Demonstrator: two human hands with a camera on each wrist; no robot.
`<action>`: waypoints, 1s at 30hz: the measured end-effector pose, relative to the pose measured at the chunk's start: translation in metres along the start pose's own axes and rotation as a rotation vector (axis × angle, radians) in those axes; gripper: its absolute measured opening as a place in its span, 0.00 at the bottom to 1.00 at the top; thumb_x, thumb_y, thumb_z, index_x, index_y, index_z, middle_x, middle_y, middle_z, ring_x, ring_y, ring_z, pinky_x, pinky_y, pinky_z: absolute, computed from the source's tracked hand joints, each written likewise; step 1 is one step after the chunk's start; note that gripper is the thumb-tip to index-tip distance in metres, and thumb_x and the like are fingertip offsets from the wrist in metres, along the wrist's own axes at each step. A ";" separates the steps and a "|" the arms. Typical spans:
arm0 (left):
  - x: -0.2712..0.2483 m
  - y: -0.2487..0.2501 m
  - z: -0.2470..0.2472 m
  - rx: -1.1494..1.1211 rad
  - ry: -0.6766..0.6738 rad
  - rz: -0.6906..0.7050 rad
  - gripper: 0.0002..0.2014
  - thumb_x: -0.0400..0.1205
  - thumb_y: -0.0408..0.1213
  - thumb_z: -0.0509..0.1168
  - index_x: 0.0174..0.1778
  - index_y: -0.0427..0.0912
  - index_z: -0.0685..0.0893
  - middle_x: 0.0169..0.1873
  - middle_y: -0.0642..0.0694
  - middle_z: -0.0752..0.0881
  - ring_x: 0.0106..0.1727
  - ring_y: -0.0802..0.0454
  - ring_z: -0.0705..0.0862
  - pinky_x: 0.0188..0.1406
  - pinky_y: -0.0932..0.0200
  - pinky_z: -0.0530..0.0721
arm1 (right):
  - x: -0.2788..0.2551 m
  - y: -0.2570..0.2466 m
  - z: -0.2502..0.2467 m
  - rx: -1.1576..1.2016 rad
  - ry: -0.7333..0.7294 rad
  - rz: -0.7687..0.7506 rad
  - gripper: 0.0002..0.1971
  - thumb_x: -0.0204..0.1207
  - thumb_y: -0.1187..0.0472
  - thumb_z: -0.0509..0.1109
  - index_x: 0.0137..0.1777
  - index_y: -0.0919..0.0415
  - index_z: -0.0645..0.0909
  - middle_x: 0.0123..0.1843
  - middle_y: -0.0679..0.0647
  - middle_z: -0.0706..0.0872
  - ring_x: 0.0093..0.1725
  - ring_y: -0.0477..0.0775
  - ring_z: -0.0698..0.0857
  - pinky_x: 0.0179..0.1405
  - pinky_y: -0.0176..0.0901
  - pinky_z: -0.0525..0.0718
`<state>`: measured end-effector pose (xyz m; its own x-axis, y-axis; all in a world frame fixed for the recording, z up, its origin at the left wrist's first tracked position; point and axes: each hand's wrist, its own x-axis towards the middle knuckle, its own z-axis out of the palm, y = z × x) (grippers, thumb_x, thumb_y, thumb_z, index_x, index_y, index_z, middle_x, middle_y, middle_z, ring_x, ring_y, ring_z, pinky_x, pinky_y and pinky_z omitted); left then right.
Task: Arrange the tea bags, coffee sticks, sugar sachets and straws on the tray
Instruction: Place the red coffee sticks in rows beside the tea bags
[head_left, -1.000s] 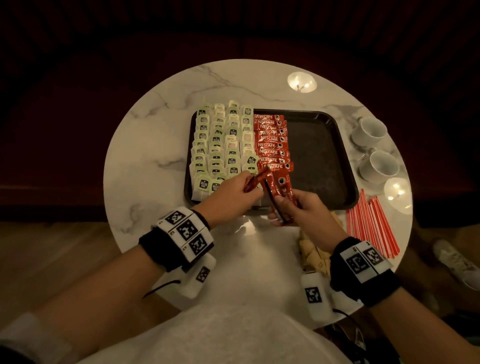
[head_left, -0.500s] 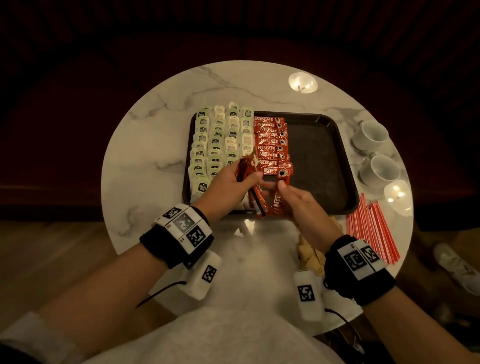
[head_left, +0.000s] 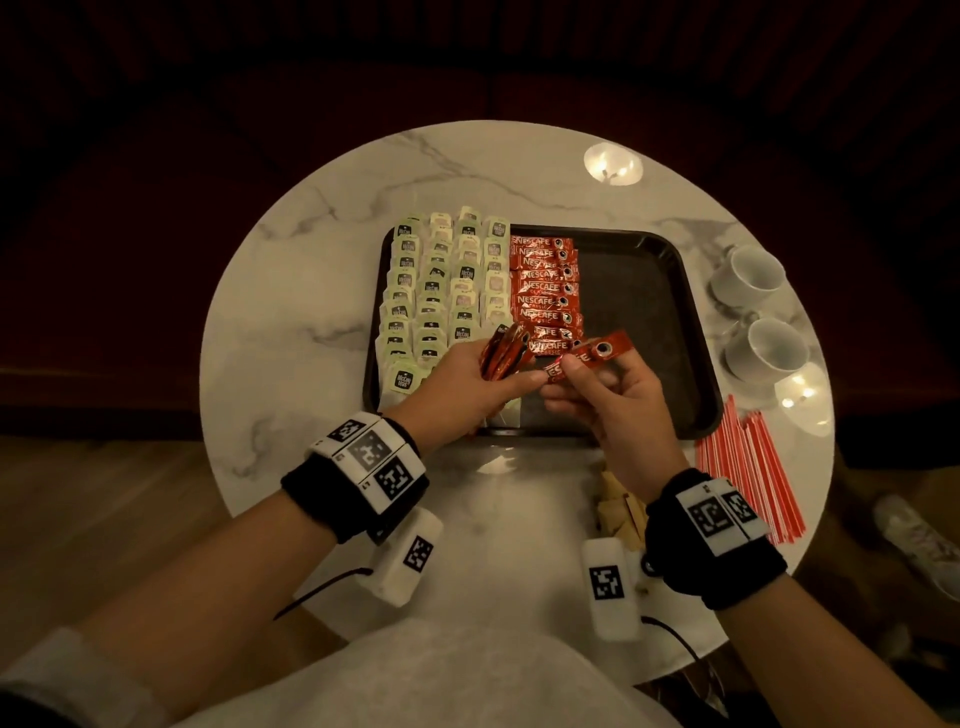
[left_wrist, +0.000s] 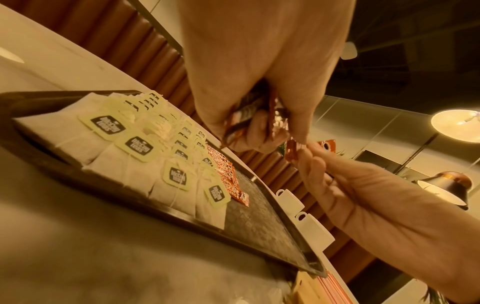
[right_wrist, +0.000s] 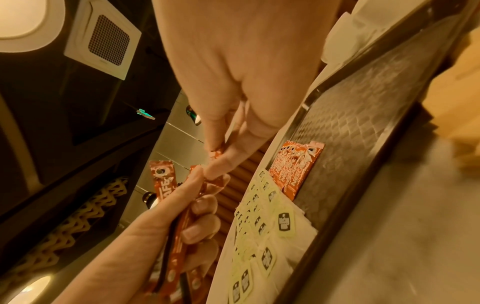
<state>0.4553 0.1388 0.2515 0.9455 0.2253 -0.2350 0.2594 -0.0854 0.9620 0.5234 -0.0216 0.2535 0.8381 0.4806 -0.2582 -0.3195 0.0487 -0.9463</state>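
Pinching one coffee stick (head_left: 589, 355) in my right hand (head_left: 613, 397), spare sticks (head_left: 505, 353) clutched in my left hand (head_left: 467, 382), above the tray's (head_left: 696, 332) near edge; I'd lay it flush below the coffee row (head_left: 545, 291).

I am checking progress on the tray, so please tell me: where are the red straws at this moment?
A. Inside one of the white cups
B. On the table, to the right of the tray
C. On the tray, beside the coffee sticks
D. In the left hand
B: in the head view the red straws lie in a bundle on the marble table, outside the right edge of the tray, not yet on it.
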 end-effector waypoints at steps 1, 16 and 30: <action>0.001 -0.001 0.001 -0.004 0.006 0.007 0.06 0.81 0.38 0.71 0.49 0.40 0.85 0.22 0.59 0.82 0.24 0.66 0.78 0.26 0.69 0.76 | 0.000 -0.001 0.001 0.019 -0.010 0.005 0.17 0.80 0.64 0.69 0.67 0.67 0.76 0.47 0.58 0.93 0.41 0.53 0.92 0.39 0.40 0.90; 0.011 -0.007 -0.008 0.110 0.093 0.021 0.03 0.79 0.40 0.72 0.41 0.47 0.86 0.27 0.59 0.83 0.28 0.70 0.80 0.32 0.74 0.75 | 0.016 0.001 -0.019 -0.098 0.083 -0.018 0.06 0.78 0.65 0.72 0.53 0.64 0.86 0.45 0.53 0.92 0.43 0.48 0.90 0.42 0.35 0.88; 0.008 -0.025 -0.018 0.062 0.174 -0.077 0.07 0.81 0.50 0.68 0.45 0.51 0.81 0.32 0.52 0.83 0.30 0.56 0.81 0.37 0.60 0.84 | 0.075 0.028 -0.051 -0.517 0.274 0.214 0.08 0.79 0.59 0.74 0.56 0.59 0.88 0.49 0.56 0.91 0.46 0.50 0.88 0.47 0.43 0.87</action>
<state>0.4529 0.1599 0.2282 0.8754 0.3975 -0.2751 0.3468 -0.1198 0.9303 0.6000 -0.0287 0.1975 0.8842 0.1871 -0.4279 -0.2950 -0.4866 -0.8223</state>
